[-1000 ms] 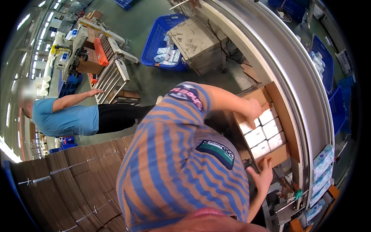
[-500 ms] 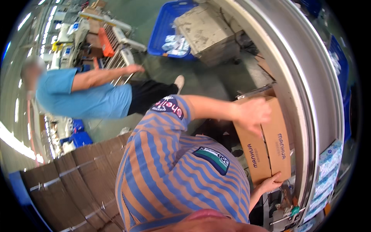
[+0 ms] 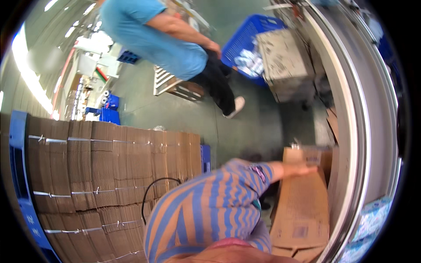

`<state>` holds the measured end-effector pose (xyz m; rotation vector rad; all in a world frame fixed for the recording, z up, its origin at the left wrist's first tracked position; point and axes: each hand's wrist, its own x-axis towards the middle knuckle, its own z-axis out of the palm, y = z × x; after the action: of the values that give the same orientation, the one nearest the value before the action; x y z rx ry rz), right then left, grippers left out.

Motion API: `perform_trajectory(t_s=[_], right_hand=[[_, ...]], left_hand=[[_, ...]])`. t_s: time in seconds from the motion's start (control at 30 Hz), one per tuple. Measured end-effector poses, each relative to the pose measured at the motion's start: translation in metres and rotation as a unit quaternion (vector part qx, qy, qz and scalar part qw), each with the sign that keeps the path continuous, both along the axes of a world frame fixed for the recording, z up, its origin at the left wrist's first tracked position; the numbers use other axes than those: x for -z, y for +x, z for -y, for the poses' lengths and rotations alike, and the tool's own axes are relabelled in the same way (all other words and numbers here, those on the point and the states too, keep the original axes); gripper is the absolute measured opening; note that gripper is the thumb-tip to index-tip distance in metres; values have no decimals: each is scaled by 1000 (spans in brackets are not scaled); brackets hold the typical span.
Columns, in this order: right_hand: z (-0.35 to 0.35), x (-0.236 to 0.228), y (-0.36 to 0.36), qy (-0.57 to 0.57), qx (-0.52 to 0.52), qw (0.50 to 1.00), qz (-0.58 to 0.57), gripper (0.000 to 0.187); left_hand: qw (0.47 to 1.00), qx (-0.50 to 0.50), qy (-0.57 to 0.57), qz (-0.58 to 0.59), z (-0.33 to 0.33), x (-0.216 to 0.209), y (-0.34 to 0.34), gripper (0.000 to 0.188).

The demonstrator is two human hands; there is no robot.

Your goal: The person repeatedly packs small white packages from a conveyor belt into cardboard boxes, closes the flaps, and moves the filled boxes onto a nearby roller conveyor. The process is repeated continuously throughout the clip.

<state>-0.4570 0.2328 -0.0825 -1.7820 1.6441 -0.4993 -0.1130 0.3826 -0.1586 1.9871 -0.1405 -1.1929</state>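
Observation:
In the head view, a brown cardboard box fills the lower right, beside the curved conveyor rail. My left hand lies across the far end of the box, its fingers stretched out and slightly blurred. Flaps show at the near end of the box. A further piece of cardboard stands just beyond my left hand. My right hand is out of view.
A metal-edged conveyor curves along the right, with blue-white packs beyond. Bundled flat cardboard stands on a blue pallet at left. A person in a blue shirt walks near a blue basket and a grey cabinet.
The box has turned and now shows another face. My left hand has moved to its far end, and my right hand has left the view. The other person has moved right.

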Motion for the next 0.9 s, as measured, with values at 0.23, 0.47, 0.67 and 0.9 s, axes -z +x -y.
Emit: perform_trajectory(t_s=[0.23, 0.47, 0.67, 0.9], right_hand=[[-91, -28, 169, 285, -205, 909, 225, 52], [-191, -72, 272, 501, -339, 733, 312, 52], [-282, -46, 363, 291, -450, 815, 221, 45], [-462, -105, 508, 161, -641, 746, 78, 52]], left_hand=[[997, -54, 61, 18, -116, -102, 2, 94], [929, -312, 180, 82, -400, -174, 30, 95], [795, -603, 54, 53, -602, -177, -16, 72], [627, -762, -157, 47, -731, -87, -77, 72]])
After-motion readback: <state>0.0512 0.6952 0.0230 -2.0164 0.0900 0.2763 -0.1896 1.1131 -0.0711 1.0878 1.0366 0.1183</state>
